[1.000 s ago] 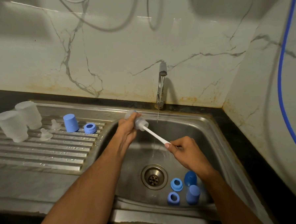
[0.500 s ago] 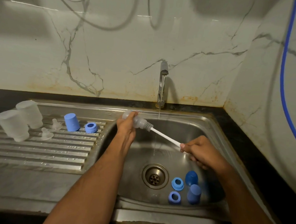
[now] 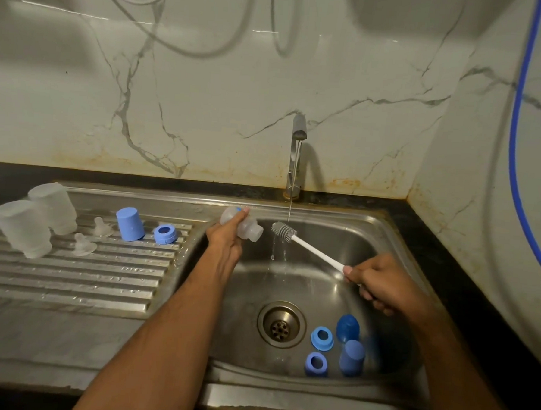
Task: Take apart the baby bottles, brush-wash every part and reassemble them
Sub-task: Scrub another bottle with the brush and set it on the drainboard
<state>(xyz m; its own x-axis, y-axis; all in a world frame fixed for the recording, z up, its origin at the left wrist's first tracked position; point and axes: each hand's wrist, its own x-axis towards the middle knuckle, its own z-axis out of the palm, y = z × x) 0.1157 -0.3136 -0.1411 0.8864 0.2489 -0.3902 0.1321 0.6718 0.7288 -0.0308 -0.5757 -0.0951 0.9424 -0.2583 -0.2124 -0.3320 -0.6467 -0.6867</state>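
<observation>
Left hand (image 3: 227,234) gripped a clear bottle (image 3: 244,227) over the sink's (image 3: 396,236) back left corner, fingers curled round it, mouth facing right. Right hand (image 3: 381,286) pinched the white brush (image 3: 304,245) handle, fingers curled; bristle head sat just beside the bottle mouth, apart, under the tap's (image 3: 297,153) thin stream. Near the sink's front right: two blue rings (image 3: 322,338), two blue caps (image 3: 352,357). On the drainboard's (image 3: 71,282) back left: two clear bottles (image 3: 22,228), two nipples (image 3: 83,245), blue cap (image 3: 130,224), blue ring (image 3: 165,233).

running tap (image 3: 297,149), marble wall (image 3: 205,107), blue hose (image 3: 516,155)
</observation>
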